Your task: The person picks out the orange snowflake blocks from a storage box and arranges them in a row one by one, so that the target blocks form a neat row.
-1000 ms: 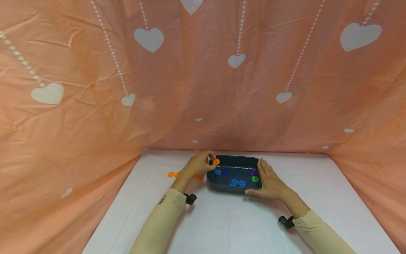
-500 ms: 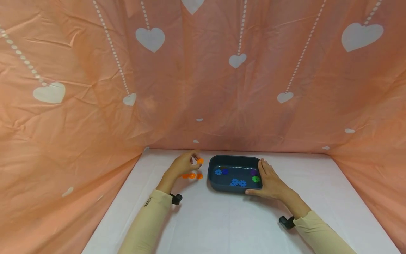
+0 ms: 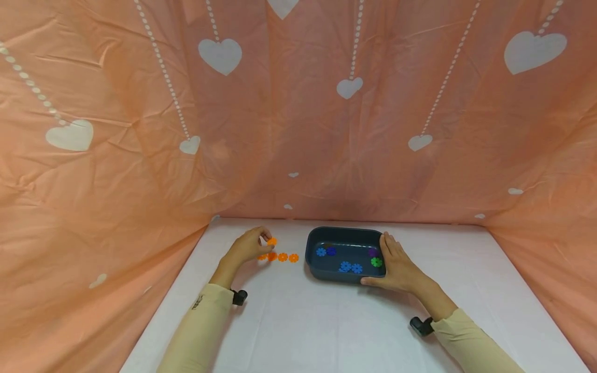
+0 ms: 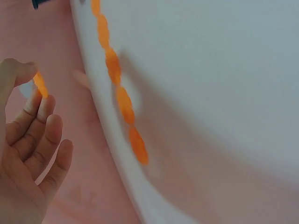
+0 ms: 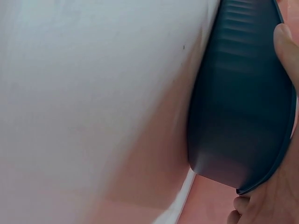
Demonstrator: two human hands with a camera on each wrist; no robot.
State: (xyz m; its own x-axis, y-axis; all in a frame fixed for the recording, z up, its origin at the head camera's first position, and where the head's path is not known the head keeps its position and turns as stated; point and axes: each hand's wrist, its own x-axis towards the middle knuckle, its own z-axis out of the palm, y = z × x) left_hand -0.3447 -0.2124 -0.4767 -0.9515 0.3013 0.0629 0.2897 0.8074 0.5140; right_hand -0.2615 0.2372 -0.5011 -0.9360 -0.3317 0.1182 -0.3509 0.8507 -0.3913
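My left hand (image 3: 247, 246) pinches a small orange flower-shaped piece (image 3: 272, 241) between thumb and fingertips, a little above the table. In the left wrist view that orange piece (image 4: 40, 85) is seen edge-on, with the other fingers spread loosely. Below the hand a row of several orange flower pieces (image 3: 282, 257) lies on the table; its left end is partly hidden by the hand. My right hand (image 3: 396, 267) holds the right end of a dark blue-grey tray (image 3: 345, 277), thumb on the near wall, fingers along the right rim.
Inside the tray lie several blue flower pieces (image 3: 345, 266), a purple one (image 3: 372, 252), a green one (image 3: 375, 262) and a brownish one near the back wall. A white cloth (image 3: 317, 326) covers the table. Behind it hangs a pink curtain (image 3: 298, 129) with white hearts.
My left hand has carried the orange flower piece left, from over the tray's left rim to above the row's left part. The right hand and tray have stayed put.
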